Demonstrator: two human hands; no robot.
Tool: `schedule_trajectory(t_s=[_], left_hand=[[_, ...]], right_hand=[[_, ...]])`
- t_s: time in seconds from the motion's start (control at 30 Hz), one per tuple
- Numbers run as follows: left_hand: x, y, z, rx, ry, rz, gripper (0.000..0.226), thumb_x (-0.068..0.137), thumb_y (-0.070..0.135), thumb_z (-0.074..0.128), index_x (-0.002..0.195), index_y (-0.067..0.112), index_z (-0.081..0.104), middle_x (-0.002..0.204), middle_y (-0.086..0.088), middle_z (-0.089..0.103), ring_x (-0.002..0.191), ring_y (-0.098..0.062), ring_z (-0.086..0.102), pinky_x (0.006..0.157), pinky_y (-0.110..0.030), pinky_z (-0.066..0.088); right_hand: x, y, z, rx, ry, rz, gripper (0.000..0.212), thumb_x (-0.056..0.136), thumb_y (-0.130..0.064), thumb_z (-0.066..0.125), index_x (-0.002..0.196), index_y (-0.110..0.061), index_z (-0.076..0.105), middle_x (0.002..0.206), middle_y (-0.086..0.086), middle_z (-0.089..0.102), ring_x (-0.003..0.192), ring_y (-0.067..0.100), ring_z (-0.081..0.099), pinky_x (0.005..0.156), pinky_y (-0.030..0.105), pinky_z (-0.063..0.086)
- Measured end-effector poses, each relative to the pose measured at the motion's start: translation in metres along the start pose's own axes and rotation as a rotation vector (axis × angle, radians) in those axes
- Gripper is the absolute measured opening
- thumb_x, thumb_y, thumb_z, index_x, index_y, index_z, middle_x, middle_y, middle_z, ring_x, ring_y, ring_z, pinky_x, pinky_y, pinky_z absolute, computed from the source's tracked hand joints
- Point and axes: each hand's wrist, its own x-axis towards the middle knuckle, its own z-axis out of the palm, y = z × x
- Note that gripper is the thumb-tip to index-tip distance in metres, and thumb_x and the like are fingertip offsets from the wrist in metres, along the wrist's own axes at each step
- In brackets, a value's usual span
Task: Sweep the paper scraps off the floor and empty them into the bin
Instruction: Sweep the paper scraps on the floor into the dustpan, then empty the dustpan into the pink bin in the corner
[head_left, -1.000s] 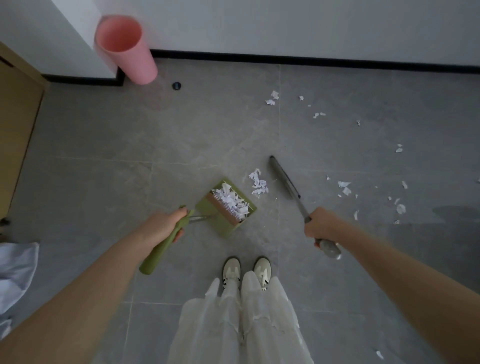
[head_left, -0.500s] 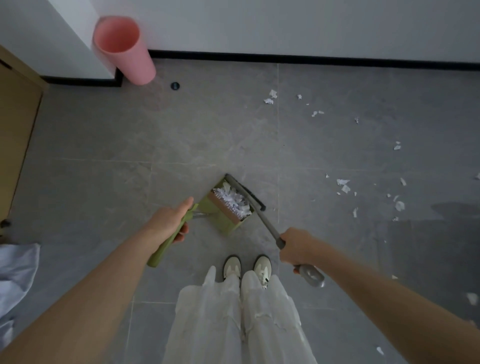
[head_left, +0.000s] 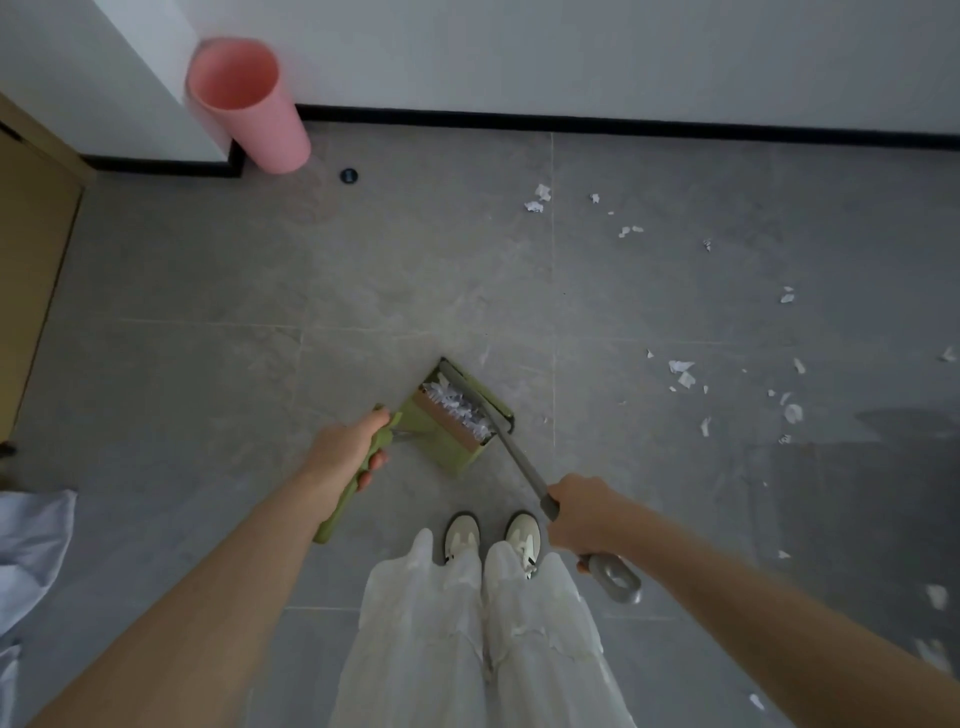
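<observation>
Left hand (head_left: 345, 457) has its fingers wrapped round the green handle of the dustpan (head_left: 457, 431), which sits on the grey floor (head_left: 208, 291) just ahead of the person's shoes (head_left: 493, 538) with a heap of paper scraps (head_left: 457, 408) inside. Right hand (head_left: 584, 514) grips the grey broom (head_left: 511, 452), whose head lies across the pan's open mouth. More loose scraps (head_left: 685, 374) lie scattered to the right, and the pink bin (head_left: 249, 104) stands well apart at the wall corner.
</observation>
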Motion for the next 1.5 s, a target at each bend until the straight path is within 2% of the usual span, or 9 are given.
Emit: schedule_trajectory(t_s=[0.23, 0.33, 0.47, 0.63, 0.83, 0.97, 1.23, 1.37, 1.5], left_hand=[[-0.020, -0.016, 0.016, -0.141, 0.037, -0.051, 0.034, 0.093, 0.036, 0.066, 0.079, 0.005, 0.063, 0.053, -0.007, 0.056, 0.041, -0.015, 0.043, 0.042, -0.024, 0.034], [-0.033, -0.011, 0.021, -0.177, 0.031, -0.048, 0.031, 0.093, 0.034, 0.065, 0.080, 0.006, 0.062, 0.054, -0.007, 0.055, 0.043, -0.015, 0.043, 0.043, -0.025, 0.035], [-0.045, -0.002, 0.023, -0.207, 0.039, -0.022, 0.033, 0.092, 0.036, 0.065, 0.077, 0.007, 0.061, 0.055, -0.007, 0.055, 0.044, -0.016, 0.043, 0.045, -0.027, 0.034], [-0.061, 0.018, 0.028, -0.206, 0.133, 0.053, 0.040, 0.092, 0.039, 0.063, 0.067, 0.009, 0.056, 0.052, -0.006, 0.052, 0.040, -0.016, 0.038, 0.040, -0.025, 0.029], [-0.080, 0.047, 0.039, -0.268, 0.292, 0.139, 0.050, 0.090, 0.048, 0.062, 0.057, 0.010, 0.057, 0.048, -0.005, 0.052, 0.041, -0.020, 0.041, 0.049, -0.031, 0.032], [-0.086, 0.061, 0.044, -0.269, 0.309, 0.159, 0.052, 0.090, 0.051, 0.060, 0.056, 0.011, 0.056, 0.048, -0.004, 0.053, 0.042, -0.021, 0.042, 0.049, -0.030, 0.033], [-0.100, 0.092, 0.055, -0.321, 0.384, 0.249, 0.049, 0.086, 0.051, 0.061, 0.055, 0.012, 0.059, 0.047, -0.002, 0.055, 0.046, -0.022, 0.045, 0.056, -0.036, 0.036], [-0.097, 0.106, 0.057, -0.371, 0.427, 0.269, 0.049, 0.083, 0.052, 0.060, 0.052, 0.015, 0.058, 0.048, -0.003, 0.056, 0.048, -0.024, 0.046, 0.058, -0.037, 0.037], [-0.087, 0.130, 0.053, -0.423, 0.418, 0.265, 0.047, 0.083, 0.052, 0.059, 0.054, 0.015, 0.057, 0.049, -0.003, 0.054, 0.047, -0.021, 0.043, 0.054, -0.035, 0.033]], right_hand=[[-0.016, 0.005, 0.001, 0.020, 0.001, 0.001, 0.028, 0.086, -0.012, 0.052, 0.112, -0.003, 0.057, 0.093, 0.014, 0.063, 0.088, 0.032, 0.069, 0.073, 0.038, 0.059], [-0.025, 0.010, -0.003, 0.084, 0.014, 0.011, 0.027, 0.084, -0.007, 0.050, 0.109, -0.003, 0.059, 0.086, 0.016, 0.064, 0.072, 0.032, 0.072, 0.063, 0.041, 0.061], [-0.036, 0.013, -0.014, 0.130, 0.040, 0.007, 0.022, 0.084, -0.003, 0.048, 0.104, -0.002, 0.058, 0.079, 0.016, 0.060, 0.049, 0.023, 0.061, 0.048, 0.030, 0.057], [-0.053, 0.014, -0.040, 0.187, 0.106, -0.004, 0.019, 0.085, -0.004, 0.053, 0.103, 0.000, 0.058, 0.078, 0.017, 0.059, 0.043, 0.021, 0.058, 0.040, 0.024, 0.049], [-0.081, 0.012, -0.091, 0.151, 0.162, -0.056, 0.019, 0.086, -0.008, 0.061, 0.105, -0.003, 0.061, 0.076, 0.015, 0.058, 0.047, 0.020, 0.057, 0.039, 0.020, 0.045], [-0.087, 0.010, -0.115, 0.114, 0.189, -0.077, 0.021, 0.085, -0.007, 0.062, 0.105, -0.001, 0.060, 0.075, 0.016, 0.057, 0.045, 0.021, 0.057, 0.038, 0.020, 0.044], [-0.082, 0.009, -0.163, 0.099, 0.164, -0.092, 0.023, 0.083, 0.000, 0.058, 0.106, 0.003, 0.058, 0.073, 0.023, 0.063, 0.041, 0.023, 0.061, 0.046, 0.029, 0.052], [-0.074, -0.001, -0.179, 0.102, 0.160, -0.095, 0.031, 0.084, 0.002, 0.055, 0.115, 0.004, 0.052, 0.091, 0.025, 0.061, 0.065, 0.029, 0.070, 0.056, 0.037, 0.060], [-0.067, -0.021, -0.198, 0.068, 0.129, -0.096, 0.028, 0.083, 0.005, 0.051, 0.110, 0.007, 0.054, 0.086, 0.025, 0.063, 0.061, 0.028, 0.066, 0.063, 0.037, 0.059]])
